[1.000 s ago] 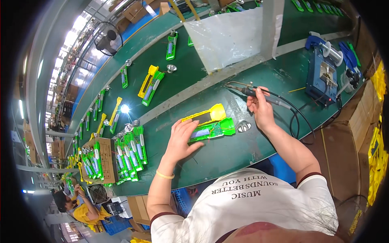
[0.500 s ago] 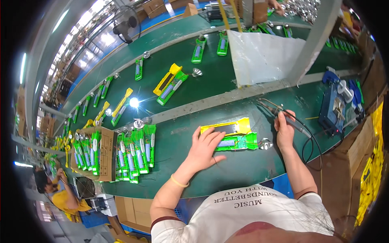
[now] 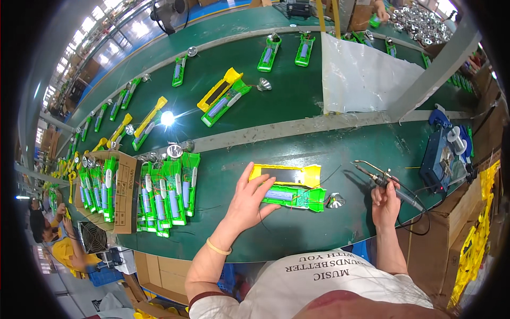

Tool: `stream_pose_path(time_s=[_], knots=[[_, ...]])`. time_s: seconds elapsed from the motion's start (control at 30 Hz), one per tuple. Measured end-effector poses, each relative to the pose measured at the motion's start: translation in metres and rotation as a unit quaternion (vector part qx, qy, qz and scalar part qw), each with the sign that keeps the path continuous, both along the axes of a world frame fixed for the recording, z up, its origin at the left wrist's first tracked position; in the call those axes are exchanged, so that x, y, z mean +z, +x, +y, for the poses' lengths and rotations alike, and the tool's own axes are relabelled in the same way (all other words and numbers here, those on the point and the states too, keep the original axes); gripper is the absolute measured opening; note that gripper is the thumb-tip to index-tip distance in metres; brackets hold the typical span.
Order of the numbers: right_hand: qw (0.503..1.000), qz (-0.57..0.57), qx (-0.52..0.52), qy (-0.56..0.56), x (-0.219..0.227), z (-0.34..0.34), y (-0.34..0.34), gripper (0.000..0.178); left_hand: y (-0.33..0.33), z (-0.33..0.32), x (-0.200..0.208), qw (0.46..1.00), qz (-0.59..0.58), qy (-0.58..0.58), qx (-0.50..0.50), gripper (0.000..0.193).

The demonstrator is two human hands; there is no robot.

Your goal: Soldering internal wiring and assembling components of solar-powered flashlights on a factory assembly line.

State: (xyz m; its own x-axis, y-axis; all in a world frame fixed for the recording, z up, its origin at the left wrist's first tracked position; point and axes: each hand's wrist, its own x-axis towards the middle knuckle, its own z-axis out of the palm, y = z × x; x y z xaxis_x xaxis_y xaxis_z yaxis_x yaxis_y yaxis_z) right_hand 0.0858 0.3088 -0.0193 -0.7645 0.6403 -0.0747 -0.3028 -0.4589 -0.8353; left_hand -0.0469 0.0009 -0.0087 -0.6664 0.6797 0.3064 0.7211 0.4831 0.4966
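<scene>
My left hand (image 3: pixel 244 199) rests with spread fingers on the left end of an opened torch casing. The yellow half (image 3: pixel 312 176), with a dark panel, lies behind the green half (image 3: pixel 317 203). Inside the green half are a blue-purple cylindrical battery (image 3: pixel 279 195) and a green circuit board. Thin wires lead to a round silver reflector (image 3: pixel 336 200) at its right end. To the right, my right hand (image 3: pixel 386 206) is closed round a soldering iron (image 3: pixel 408 199). Its thin tip points up and left, apart from the casing.
Left on the green bench (image 3: pixel 223 159), several green casings (image 3: pixel 174 196) are piled beside a cardboard box (image 3: pixel 126 194) holding more. Behind a metal rail (image 3: pixel 255 133), casings lie along the belt, one lamp (image 3: pixel 167 118) lit. A blue soldering station (image 3: pixel 436 162) with a wire spool (image 3: pixel 455 134) stands right.
The view has shifted a little. My right hand has turned and lowered the soldering iron slightly, its tip still away from the casing. My left hand remains on the casing's left end.
</scene>
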Motion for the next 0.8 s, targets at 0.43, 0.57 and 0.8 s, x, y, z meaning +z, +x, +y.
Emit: stream_pose_path(time_s=[0.43,0.57,0.8], knots=[[0.945,-0.058,-0.082,0.312,-0.025,-0.014,0.025,0.018,0.002,-0.011,0.045,0.993,-0.016,-0.109,-0.043,0.082],[0.958,-0.117,-0.117,0.233,-0.018,-0.011,0.012,0.015,-0.006,-0.011,0.105,0.968,-0.078,-0.043,-0.233,0.075],[0.954,-0.113,-0.089,0.261,-0.018,-0.013,-0.002,0.018,0.002,0.006,0.135,0.709,-0.352,0.418,-0.445,0.023]])
